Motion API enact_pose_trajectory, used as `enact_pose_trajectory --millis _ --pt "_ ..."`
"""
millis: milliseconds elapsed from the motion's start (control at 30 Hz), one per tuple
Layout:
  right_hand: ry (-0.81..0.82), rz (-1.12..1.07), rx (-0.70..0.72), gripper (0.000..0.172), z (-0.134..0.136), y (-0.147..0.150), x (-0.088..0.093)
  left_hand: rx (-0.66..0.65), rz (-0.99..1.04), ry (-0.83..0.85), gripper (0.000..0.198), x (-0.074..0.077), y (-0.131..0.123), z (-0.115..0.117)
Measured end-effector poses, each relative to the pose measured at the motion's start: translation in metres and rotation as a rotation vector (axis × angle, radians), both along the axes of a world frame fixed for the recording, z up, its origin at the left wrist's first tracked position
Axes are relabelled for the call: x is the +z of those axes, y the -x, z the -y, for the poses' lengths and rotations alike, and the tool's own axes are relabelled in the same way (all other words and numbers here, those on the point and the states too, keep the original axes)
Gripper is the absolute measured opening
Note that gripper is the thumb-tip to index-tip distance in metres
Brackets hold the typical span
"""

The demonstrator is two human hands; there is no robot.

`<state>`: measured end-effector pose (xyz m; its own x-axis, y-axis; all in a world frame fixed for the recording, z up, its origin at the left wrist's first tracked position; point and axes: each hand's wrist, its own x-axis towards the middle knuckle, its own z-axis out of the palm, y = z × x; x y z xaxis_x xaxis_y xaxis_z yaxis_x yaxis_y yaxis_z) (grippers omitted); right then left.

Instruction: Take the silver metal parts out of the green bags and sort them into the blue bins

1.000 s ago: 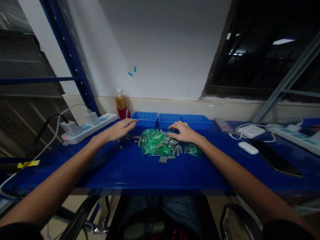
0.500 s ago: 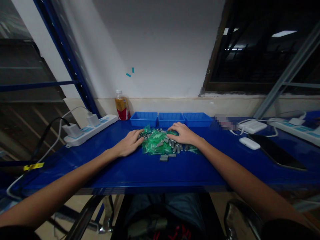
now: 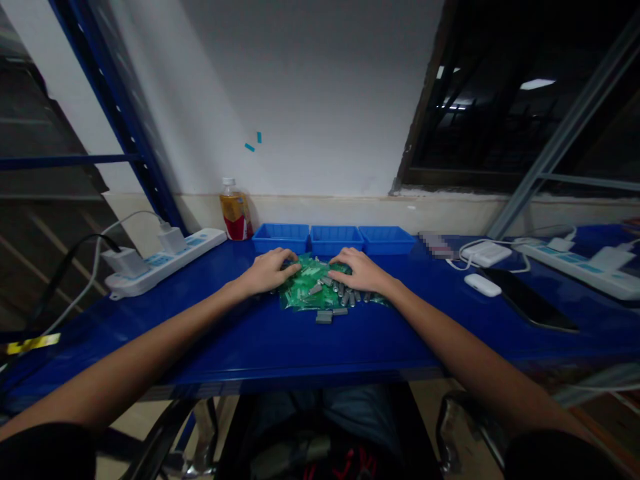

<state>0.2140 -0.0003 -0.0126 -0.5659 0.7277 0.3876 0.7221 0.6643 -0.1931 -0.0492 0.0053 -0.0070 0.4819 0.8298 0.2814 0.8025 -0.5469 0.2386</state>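
A pile of green plastic bags (image 3: 306, 288) lies on the blue table, mixed with several small grey metal cylinders (image 3: 351, 297). At the pile's left edge is my left hand (image 3: 270, 271), its fingers curved and its thumb apart, touching the green plastic. My right hand (image 3: 364, 272) rests over the right side, with a gap between thumb and fingers and nothing seen gripped. The fingertips of both hands are partly hidden. Two grey pieces, one a blocky piece (image 3: 324, 319), lie just in front of the pile.
Three blue bins (image 3: 337, 240) stand in a row behind the pile. A drink bottle (image 3: 235, 212) is at the back left, beside a white power strip (image 3: 167, 263). On the right are a phone (image 3: 530, 300), a white earbud case (image 3: 483, 285), cables and another power strip (image 3: 583, 267).
My left hand has moved inward and farther back over the pile's left side. My right hand has barely moved on the pile. The view has turned slightly right.
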Motion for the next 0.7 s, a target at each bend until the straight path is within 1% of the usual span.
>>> enact_pose_trajectory --millis 100,233,367,467,533,633,700 --pt "-0.002 -0.028 -0.004 0.032 -0.001 -0.001 -0.001 -0.098 0.073 -0.005 0.037 -0.002 0.0 -0.002" --pt "-0.002 -0.103 -0.015 0.029 -0.006 0.006 0.004 -0.171 0.123 -0.017 0.038 -0.003 -0.001 0.007" --pt "0.047 -0.147 -0.067 0.032 -0.015 0.031 0.015 -0.253 0.178 -0.002 0.036 -0.001 -0.005 0.018" --pt "0.109 -0.159 -0.099 0.031 -0.018 0.053 0.016 -0.325 0.189 -0.002 0.033 0.001 -0.01 0.025" --pt "0.113 -0.223 -0.088 0.026 -0.017 0.063 0.012 -0.349 0.169 0.001 0.032 0.005 -0.012 0.032" --pt "0.033 -0.382 -0.042 0.014 -0.011 0.068 0.008 -0.343 0.104 -0.041 0.032 0.02 -0.013 0.053" --pt "-0.049 -0.47 0.002 0.016 -0.006 0.067 0.008 -0.299 0.099 -0.127 0.033 0.029 -0.011 0.073"
